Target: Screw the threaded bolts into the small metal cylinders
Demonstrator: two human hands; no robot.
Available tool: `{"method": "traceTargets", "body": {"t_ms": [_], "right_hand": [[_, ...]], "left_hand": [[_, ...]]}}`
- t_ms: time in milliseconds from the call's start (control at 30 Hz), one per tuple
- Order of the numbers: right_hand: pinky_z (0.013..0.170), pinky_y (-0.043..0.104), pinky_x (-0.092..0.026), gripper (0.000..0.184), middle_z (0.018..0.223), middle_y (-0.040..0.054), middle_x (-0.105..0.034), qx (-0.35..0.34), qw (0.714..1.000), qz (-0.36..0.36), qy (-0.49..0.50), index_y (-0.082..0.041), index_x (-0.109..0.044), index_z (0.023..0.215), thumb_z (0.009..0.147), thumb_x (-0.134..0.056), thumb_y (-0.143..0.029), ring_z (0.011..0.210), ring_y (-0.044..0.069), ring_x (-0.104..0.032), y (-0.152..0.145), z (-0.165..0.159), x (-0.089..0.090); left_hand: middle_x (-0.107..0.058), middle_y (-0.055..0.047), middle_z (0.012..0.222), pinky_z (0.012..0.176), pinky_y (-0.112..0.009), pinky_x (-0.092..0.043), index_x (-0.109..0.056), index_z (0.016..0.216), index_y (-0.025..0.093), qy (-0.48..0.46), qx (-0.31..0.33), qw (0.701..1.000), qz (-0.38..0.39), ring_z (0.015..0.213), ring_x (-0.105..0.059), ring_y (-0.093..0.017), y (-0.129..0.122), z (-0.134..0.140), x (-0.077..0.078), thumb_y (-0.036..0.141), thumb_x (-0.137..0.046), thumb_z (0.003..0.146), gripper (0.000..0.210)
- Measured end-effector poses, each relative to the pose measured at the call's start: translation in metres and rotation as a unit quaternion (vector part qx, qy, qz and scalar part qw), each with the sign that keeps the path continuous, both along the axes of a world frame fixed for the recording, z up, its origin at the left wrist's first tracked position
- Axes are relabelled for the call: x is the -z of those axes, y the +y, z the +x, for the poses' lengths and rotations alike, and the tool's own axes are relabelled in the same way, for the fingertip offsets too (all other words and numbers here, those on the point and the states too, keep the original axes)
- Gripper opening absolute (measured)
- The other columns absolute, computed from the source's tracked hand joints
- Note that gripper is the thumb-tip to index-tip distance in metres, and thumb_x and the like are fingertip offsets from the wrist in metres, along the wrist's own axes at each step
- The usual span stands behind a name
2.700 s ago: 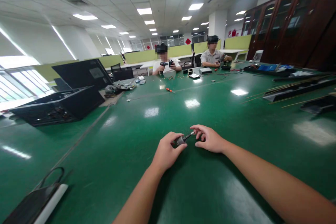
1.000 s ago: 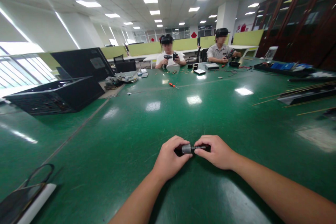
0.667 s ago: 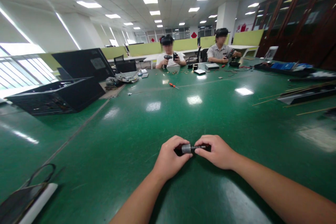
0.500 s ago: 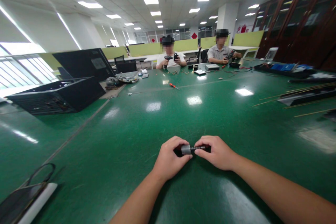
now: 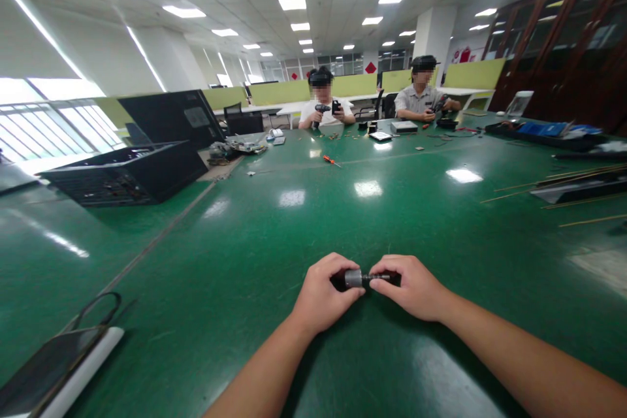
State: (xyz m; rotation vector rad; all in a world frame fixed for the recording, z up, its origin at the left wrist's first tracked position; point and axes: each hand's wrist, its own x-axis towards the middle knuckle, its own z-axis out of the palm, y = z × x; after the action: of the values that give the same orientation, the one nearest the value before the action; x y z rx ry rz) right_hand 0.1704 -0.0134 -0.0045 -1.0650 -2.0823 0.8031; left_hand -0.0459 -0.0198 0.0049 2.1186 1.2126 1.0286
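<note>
Just above the green table (image 5: 235, 248), a grey metal cylinder (image 5: 353, 278) with a thin ribbed shaft (image 5: 376, 277) lies level between my two hands. My left hand (image 5: 327, 290) is closed around the cylinder, thumb below and fingers above. The cylinder's dark left end is partly hidden in that palm. Thumb and fingertips of my right hand (image 5: 411, 287) pinch the shaft from the right side. Which exact part this is, I cannot tell.
A black computer case (image 5: 132, 173) stands at the left. Near left lies a flat dark device (image 5: 49, 366) with a cable loop. An orange screwdriver (image 5: 331, 160) lies farther out. Thin rods (image 5: 519, 186) and a dark tray (image 5: 543, 134) are at right. Two people sit opposite, one holding a drill (image 5: 321, 110).
The whole view has shifted a little, so the scene sits slightly farther right. Both hands keep their grip on the cylinder and its shaft, with almost no visible change.
</note>
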Motion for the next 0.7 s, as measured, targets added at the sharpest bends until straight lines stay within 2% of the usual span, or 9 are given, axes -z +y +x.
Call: {"method": "traceTargets", "body": {"t_ms": [700], "right_hand": [[0.067,0.027,-0.040,0.010,0.079,0.0015,-0.068,0.016,1.000,0.013,0.014,-0.020,-0.075,0.090,0.086,-0.066,-0.023,0.072,0.016,-0.059,0.0016,0.0016,-0.0018]], "left_hand": [[-0.068,-0.003,0.090,0.075,-0.032,-0.048,-0.073,0.095,0.022,-0.025,-0.012,1.000,-0.005,0.083,-0.063,-0.020,0.0016,-0.0027,0.0007,0.015,-0.080,0.068,0.029]]}}
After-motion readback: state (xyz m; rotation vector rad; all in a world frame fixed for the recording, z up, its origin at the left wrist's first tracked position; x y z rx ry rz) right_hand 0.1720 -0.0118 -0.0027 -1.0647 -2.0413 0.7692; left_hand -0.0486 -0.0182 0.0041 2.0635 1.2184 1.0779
